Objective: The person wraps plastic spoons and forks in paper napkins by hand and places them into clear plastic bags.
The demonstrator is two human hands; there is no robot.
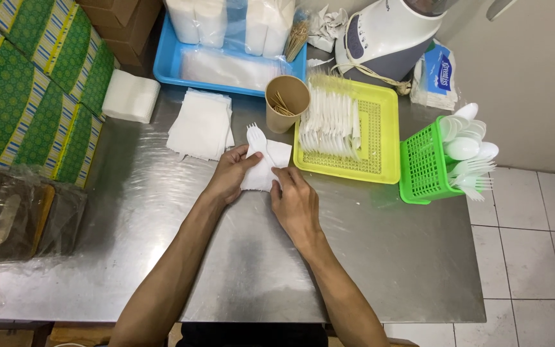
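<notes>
A white paper napkin point(266, 168) lies on the steel table point(162, 244) with a white plastic fork and spoon point(256, 136) sticking out of its top. My left hand point(229, 173) presses the napkin's left side, thumb over the fold. My right hand point(295, 202) pinches its lower right corner. A stack of flat white napkins point(200, 123) lies just behind my left hand.
A paper cup of toothpicks point(286, 103) stands beside a yellow tray point(380, 138) holding several wrapped cutlery bundles. A green basket point(426, 166) of white spoons and forks sits at the right. A blue tray point(168, 64), a white appliance point(390, 35) and green patterned boxes point(33, 83) border the table.
</notes>
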